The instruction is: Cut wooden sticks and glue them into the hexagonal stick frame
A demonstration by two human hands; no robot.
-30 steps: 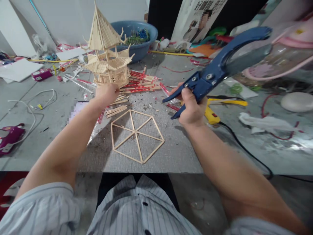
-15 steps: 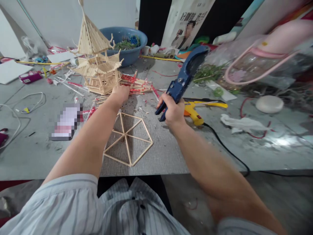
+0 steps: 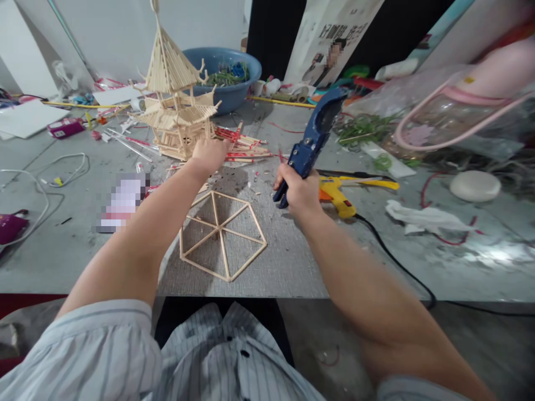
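Observation:
My right hand [image 3: 304, 192] is wrapped round the handles of a blue pipe cutter [image 3: 311, 136], its curved head pointing up and away. My left hand [image 3: 211, 155] reaches to a pile of wooden sticks with red-and-clear wrappers [image 3: 246, 146]. Its fingers curl down out of sight behind the knuckles, so any stick in them is hidden. Right behind that hand stands a pagoda model [image 3: 173, 83] made of thin sticks. Flat on the table, between my forearms, lies a six-sided stick frame [image 3: 228, 277] with spokes meeting in the middle; my left forearm covers part of its left side.
A yellow glue gun [image 3: 343, 205] lies right of my right hand, its black cord running off the front edge. A phone [image 3: 123, 203] lies left of my left forearm. Behind the pagoda is a blue basin [image 3: 236, 100]. A pink-handled clear container [image 3: 451, 117] stands at right.
The view has shifted slightly, moving the scene to the right. The pipe cutter has swung a little left, and its handles look closer together. My left hand stays at the sticks.

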